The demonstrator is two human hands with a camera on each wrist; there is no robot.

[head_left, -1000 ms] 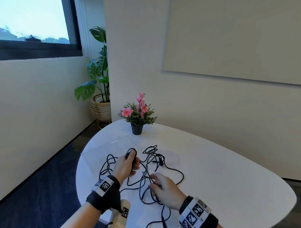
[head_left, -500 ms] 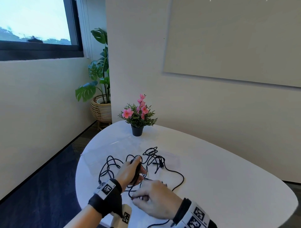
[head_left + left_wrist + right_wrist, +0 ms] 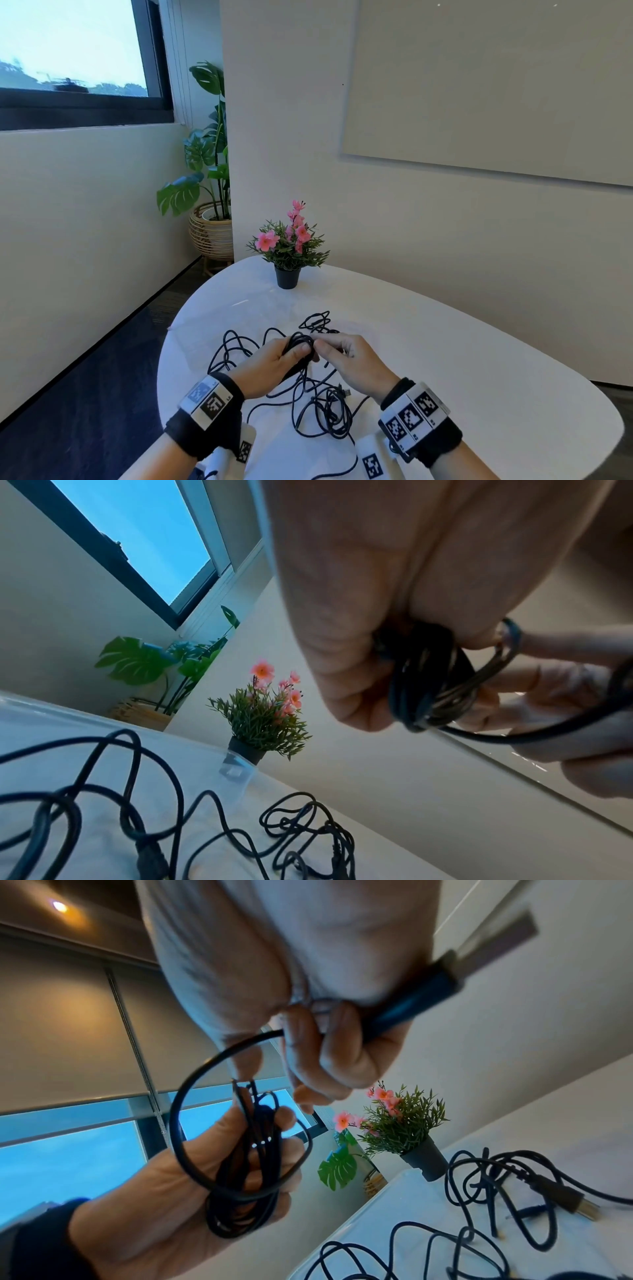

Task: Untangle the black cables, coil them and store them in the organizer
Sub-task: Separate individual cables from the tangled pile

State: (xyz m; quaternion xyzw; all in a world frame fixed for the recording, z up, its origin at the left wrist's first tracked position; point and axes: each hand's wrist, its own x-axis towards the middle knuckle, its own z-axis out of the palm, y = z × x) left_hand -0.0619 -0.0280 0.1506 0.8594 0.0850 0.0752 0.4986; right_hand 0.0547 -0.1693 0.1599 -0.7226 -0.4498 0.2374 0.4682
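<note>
My left hand point(image 3: 294, 356) grips a small coil of black cable point(image 3: 298, 344) above the white table point(image 3: 479, 394). In the left wrist view the coil point(image 3: 435, 691) hangs from its curled fingers. My right hand point(image 3: 329, 349) sits right beside the coil, touching it. In the right wrist view its fingers curl round the same cable's free end with a USB plug point(image 3: 445, 972), and one wide loop point(image 3: 192, 1123) runs over to the coil point(image 3: 246, 1191). More tangled black cables point(image 3: 318, 407) lie loose on the table below and beyond both hands. No organizer is in view.
A small potted pink flower point(image 3: 289, 246) stands at the table's far end, near the wall. A large leafy plant in a wicker basket point(image 3: 209, 205) stands on the floor behind it. The table's left edge point(image 3: 164, 359) drops to dark floor.
My right hand left the cables lying on the near table and rose to meet the left hand at the coil. The coil in my left hand looks thicker.
</note>
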